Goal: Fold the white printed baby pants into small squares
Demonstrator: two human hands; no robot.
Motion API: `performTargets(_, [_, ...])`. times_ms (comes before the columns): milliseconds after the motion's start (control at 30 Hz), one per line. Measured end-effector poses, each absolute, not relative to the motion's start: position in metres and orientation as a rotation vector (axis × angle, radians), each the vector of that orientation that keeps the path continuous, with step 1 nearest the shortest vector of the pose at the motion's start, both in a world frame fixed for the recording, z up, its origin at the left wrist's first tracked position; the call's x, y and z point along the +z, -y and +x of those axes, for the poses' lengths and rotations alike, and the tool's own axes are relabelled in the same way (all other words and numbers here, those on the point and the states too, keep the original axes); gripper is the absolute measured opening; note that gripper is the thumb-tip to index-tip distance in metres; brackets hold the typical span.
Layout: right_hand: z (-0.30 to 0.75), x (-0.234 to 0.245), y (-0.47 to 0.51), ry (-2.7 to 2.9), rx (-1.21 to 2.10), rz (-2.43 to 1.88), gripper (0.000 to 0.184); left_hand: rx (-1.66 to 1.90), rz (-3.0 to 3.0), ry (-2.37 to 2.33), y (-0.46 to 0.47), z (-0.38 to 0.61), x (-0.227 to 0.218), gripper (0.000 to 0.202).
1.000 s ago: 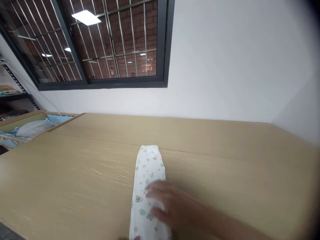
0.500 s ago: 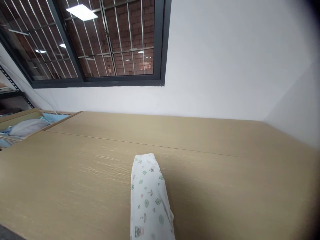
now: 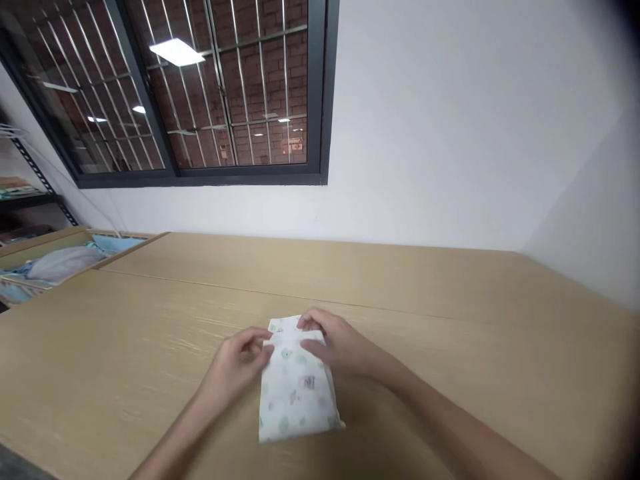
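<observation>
Patterned cloth (image 3: 295,393) sits on or just over the bench (image 3: 150,373), right between the two hands; I can't tell if all of it touches down. Far off on the left is a dark shelf (image 3: 30,202). Next to it is a wooden box (image 3: 55,235) with a pale bundle (image 3: 65,263) inside. Then comes the left hand (image 3: 237,362), at the cloth's left edge, up near its far end. Its thumb and fingers curl in like a loose ring, mostly closed, and the tips seem to have the corner of the top layer. The cloth is in the middle, white with little green and pink shapes. It is folded over, and its long way runs from the person toward the wall (image 3: 425,133). A small strip of it peeks out past the fold. On the right, the right hand (image 3: 337,343) reaches in from the side. Its fingers bend down over the far strip, and its thumb is on the top layer, so it looks part closed with cloth between. Both hands are just as near. How tight they pinch, I can't tell.
</observation>
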State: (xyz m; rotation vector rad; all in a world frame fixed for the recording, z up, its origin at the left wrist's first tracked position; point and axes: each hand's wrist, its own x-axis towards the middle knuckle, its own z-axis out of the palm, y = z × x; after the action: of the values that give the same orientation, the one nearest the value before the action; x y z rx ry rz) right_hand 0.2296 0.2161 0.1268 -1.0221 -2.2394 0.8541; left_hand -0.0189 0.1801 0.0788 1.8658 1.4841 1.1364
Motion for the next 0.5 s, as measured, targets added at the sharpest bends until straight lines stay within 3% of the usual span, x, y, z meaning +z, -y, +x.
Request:
performTargets(233, [0.210,0.081,-0.289,2.212,0.749,-1.175,0.021,1.048,1.978,-1.685,-0.241,-0.004,0.066,0.026])
performTargets(400, [0.207,0.081,-0.271,2.338,0.420,-1.046,0.040,1.025,2.315,-1.704,-0.188,0.020,0.063,0.034])
performTargets(500, [0.204,0.093,-0.229,2.523,0.449,-0.716,0.048,0.919,2.700,-1.644,-0.138,0.038,0.029,0.037])
